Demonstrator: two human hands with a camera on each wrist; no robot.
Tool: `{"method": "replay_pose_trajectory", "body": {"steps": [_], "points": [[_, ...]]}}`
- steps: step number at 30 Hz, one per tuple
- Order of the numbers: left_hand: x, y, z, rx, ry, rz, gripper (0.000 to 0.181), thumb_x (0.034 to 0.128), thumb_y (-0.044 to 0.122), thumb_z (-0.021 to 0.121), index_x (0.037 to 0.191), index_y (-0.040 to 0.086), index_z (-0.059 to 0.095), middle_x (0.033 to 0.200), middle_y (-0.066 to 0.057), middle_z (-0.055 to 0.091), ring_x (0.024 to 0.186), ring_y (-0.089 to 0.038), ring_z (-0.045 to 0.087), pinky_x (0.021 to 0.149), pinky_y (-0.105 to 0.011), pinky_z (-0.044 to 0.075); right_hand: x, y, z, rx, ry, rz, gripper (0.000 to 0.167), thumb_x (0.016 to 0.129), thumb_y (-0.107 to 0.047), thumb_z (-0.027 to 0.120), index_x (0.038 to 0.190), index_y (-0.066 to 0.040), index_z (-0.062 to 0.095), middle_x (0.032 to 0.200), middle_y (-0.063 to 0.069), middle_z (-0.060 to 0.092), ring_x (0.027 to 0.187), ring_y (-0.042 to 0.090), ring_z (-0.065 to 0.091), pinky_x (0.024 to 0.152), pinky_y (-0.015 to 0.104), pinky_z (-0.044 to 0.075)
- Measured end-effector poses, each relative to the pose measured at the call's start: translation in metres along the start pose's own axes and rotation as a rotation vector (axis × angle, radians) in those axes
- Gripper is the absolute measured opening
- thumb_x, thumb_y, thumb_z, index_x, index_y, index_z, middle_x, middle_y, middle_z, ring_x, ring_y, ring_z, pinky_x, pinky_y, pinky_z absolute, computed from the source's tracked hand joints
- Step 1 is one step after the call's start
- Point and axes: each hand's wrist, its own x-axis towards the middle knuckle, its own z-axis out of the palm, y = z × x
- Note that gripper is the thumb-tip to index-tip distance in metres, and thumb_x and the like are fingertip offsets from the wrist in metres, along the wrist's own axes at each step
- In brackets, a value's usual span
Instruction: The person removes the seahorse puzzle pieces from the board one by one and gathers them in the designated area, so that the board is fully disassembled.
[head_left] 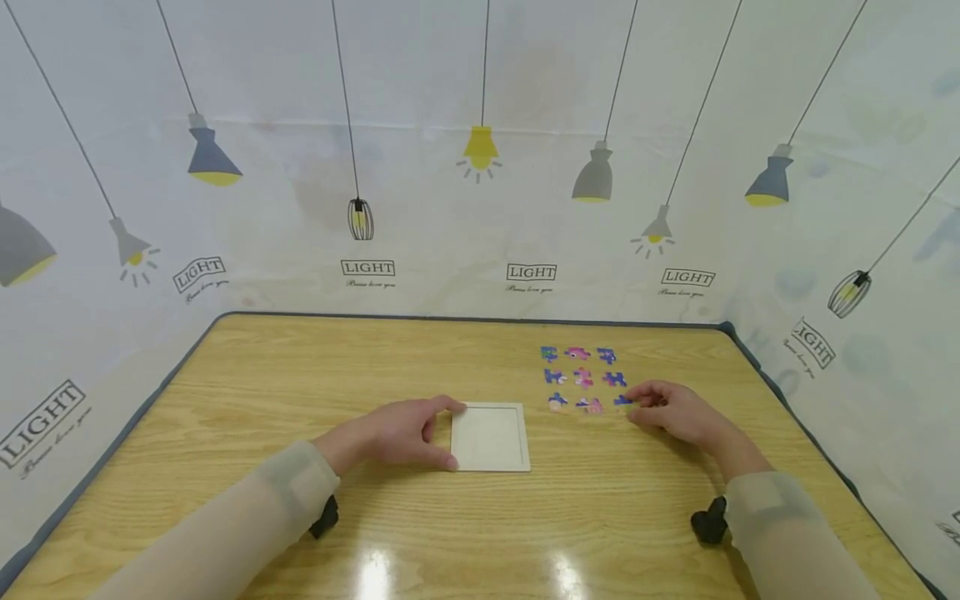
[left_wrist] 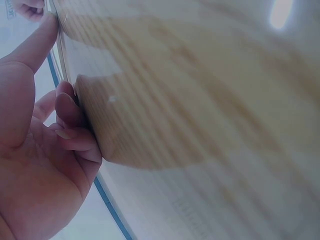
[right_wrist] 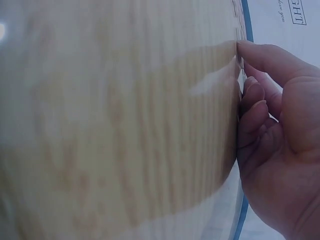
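Observation:
A square, cream-white puzzle tray [head_left: 489,438] with a raised rim lies flat on the table. My left hand [head_left: 408,431] holds its left side, index finger at the far corner and thumb at the near corner. To the right, several blue, purple and pink jigsaw pieces [head_left: 583,377] lie apart in neat rows. My right hand [head_left: 678,412] has thumb and index finger at the nearest right puzzle piece [head_left: 622,400], pinching at its edge and partly covering it. In the right wrist view the thumb [right_wrist: 272,60] touches down at the tabletop, other fingers curled.
The wood-grain table [head_left: 450,533] has a dark edge strip [head_left: 480,319] along the back and sides. Behind it hangs a pale wall cloth [head_left: 420,100] printed with lamps. Glare spots show on the near tabletop.

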Motion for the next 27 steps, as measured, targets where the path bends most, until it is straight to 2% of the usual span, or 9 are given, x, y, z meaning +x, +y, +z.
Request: {"method": "replay_pose_trajectory", "body": {"steps": [13,27], "points": [[0.0005,-0.0008,-0.0001,0.004,-0.007,-0.006,0.086,0.0903,0.054,0.088,0.162,0.027,0.05,0.091,0.0,0.06,0.079,-0.015,0.053,0.073,-0.031,0.04,0.0019,0.0011,-0.0002,-0.015,0.003,0.001,0.045,0.105,-0.032,0.075,0.139,-0.004,0.067,0.116,0.009,0.063,0.098,0.024,0.055,0.079,0.031,0.051],[0.0008,-0.0014,0.0003,-0.01,-0.004,-0.004,0.085,0.0903,0.052,0.089,0.162,0.025,0.051,0.09,-0.001,0.06,0.078,-0.015,0.052,0.073,-0.031,0.04,0.0033,0.001,-0.0002,-0.007,0.008,0.014,0.045,0.104,-0.032,0.077,0.138,-0.004,0.068,0.115,0.009,0.062,0.097,0.024,0.055,0.078,0.032,0.051]]}}
